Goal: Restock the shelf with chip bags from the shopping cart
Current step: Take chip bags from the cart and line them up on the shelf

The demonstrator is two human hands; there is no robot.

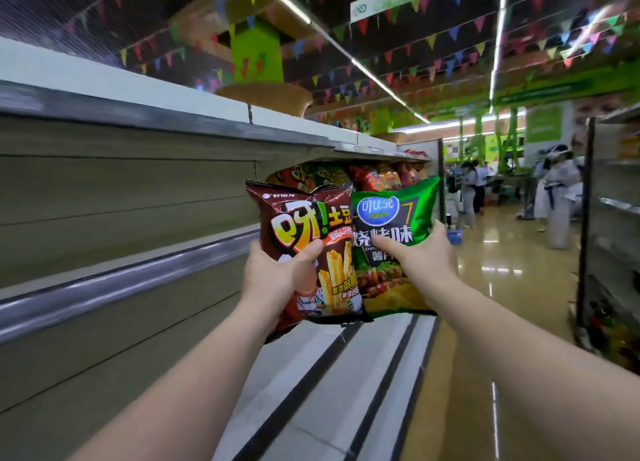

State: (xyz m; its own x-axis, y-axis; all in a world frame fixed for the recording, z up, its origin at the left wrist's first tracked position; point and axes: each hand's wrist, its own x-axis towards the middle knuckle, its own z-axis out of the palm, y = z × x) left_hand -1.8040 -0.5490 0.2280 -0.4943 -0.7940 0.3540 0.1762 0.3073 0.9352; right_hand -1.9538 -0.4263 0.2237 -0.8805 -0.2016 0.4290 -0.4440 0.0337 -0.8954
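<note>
Two bare forearms enter from the bottom edge, both raised toward the shelving. Left hand grips a glossy dark-red crinkled chip bag printed with yellow fries: thumb curled over the front face, remaining fingers behind and not visible. Right hand grips a shiny green and black foil chip bag with a blue oval logo: thumb pressed across the front lettering, other fingers wrapped round the right edge. Both bags upright, held side by side in the air; the red bag's right edge overlaps the green bag's left edge. They sit level with the grey metal shelf unit on the left, whose near tiers show bare boards and silver price rails.

Behind the held bags, a row of red and orange snack bags stands on the same shelf further down the aisle; their print is too blurred to read. Several people stand at the far end on a glossy floor. Coloured pennant bunting hangs beneath the ceiling.
</note>
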